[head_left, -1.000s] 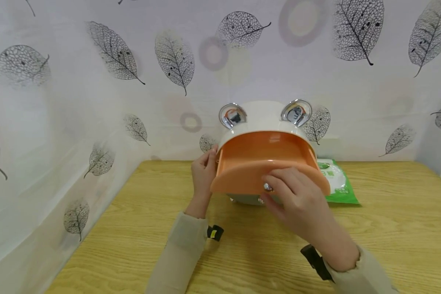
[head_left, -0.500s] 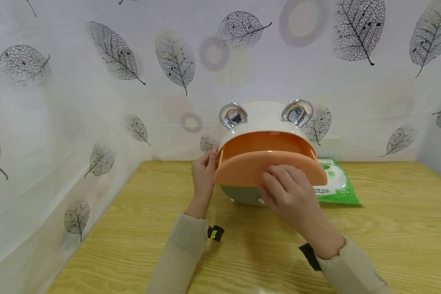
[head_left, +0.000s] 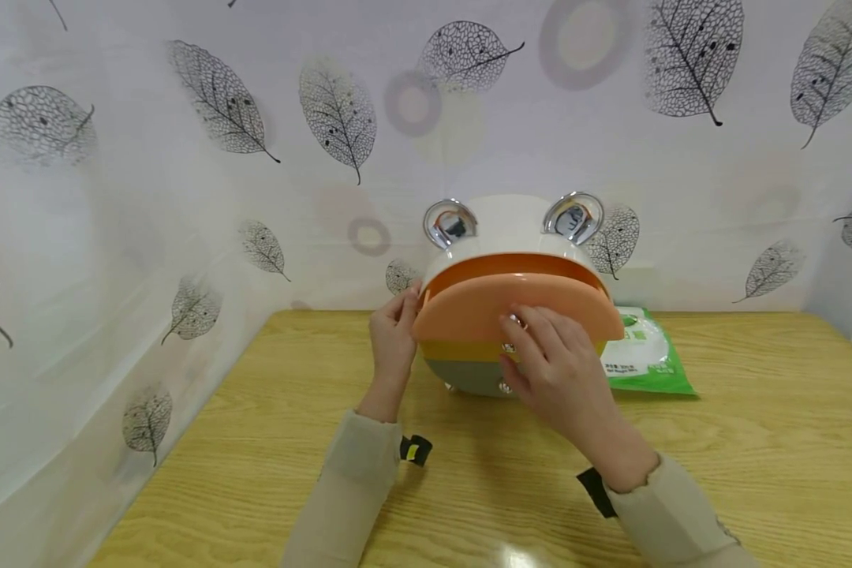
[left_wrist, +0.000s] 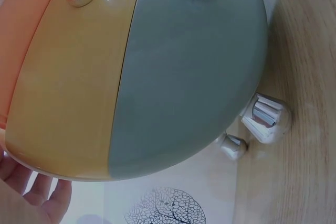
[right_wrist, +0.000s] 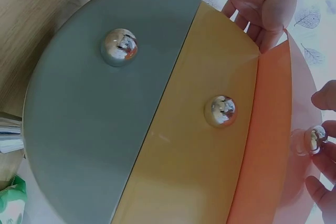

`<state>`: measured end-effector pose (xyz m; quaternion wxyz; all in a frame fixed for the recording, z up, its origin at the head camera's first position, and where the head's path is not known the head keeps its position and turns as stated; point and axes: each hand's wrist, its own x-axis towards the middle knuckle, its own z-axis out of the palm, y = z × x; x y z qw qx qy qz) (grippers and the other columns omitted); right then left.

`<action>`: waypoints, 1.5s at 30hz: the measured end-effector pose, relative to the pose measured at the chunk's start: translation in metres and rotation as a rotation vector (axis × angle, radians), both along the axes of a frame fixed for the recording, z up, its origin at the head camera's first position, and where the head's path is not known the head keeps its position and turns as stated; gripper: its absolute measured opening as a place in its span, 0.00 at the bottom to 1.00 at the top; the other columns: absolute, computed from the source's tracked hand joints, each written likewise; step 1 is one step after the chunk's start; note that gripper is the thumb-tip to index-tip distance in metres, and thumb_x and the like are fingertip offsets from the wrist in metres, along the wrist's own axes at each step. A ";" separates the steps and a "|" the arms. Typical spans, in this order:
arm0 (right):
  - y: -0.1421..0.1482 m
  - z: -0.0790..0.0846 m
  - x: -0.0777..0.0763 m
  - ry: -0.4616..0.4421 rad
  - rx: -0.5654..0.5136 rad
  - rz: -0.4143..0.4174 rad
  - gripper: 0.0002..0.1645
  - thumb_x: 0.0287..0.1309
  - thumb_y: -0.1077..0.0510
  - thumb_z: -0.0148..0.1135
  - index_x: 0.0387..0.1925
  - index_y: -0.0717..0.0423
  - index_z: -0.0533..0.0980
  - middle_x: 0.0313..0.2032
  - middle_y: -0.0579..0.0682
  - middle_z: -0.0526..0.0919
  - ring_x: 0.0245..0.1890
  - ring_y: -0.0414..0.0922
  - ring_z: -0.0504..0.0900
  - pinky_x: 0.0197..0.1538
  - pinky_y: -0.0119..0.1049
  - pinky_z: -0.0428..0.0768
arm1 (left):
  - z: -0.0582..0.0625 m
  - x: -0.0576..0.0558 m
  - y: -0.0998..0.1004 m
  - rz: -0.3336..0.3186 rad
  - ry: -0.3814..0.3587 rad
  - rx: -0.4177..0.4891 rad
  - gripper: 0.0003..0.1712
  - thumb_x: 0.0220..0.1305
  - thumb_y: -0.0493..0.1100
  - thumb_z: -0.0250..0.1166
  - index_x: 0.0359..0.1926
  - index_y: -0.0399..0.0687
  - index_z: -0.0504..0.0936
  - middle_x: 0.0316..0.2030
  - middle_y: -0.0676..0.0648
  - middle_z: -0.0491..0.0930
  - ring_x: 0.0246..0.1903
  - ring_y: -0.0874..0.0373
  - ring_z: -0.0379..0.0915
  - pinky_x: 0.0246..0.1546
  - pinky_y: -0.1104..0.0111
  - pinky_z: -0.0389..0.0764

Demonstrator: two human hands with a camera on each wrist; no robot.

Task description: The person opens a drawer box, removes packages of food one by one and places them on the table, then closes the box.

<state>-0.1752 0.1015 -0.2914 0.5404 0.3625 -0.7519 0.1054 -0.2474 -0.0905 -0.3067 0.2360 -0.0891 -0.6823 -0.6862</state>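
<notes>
Frog-shaped drawer cabinet (head_left: 507, 221) sits on the worktop (head_left: 255, 442), the wall behind it. Orange top drawer (head_left: 461, 309) is part-way out, a slim gap under the white rim. Yellow drawer (left_wrist: 68, 87) and grey-green drawer (left_wrist: 184, 72) look fully in.

Right hand (head_left: 571, 375): fingers bent around the chrome knob (right_wrist: 316, 138) of the orange one, thumb standing off below; can't tell how hard it's clamped. Left hand (head_left: 392, 335): fingers apart, nearly straight, laid against the cabinet's left side.

My main worry: pinched fingertips. Left fingers are right beside the orange front's left end, and that front looks wider than the opening. If it slides in with them there, they could get caught.

Second: racking. A shove that isn't square to the knob could cock the drawer and jam it.

Third: cabinet walking or tipping. Force goes in high up, the chrome feet (left_wrist: 268, 119) look small and slick, and bracing is on one side only, so a hard push could yaw it or rock it back.

Minor: green-and-white packet (head_left: 649, 355) lies near its right side; a yaw could shove that along. Can't see whether anything's inside the drawer to snag.
</notes>
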 end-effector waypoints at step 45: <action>0.017 -0.010 -0.022 -0.354 0.145 -0.024 0.44 0.42 0.57 0.65 0.59 0.68 0.56 0.64 0.64 0.48 0.64 0.56 0.49 0.63 0.51 0.48 | 0.001 0.001 0.002 0.041 0.002 -0.014 0.15 0.64 0.41 0.52 0.47 0.36 0.77 0.45 0.46 0.77 0.48 0.61 0.71 0.45 0.73 0.72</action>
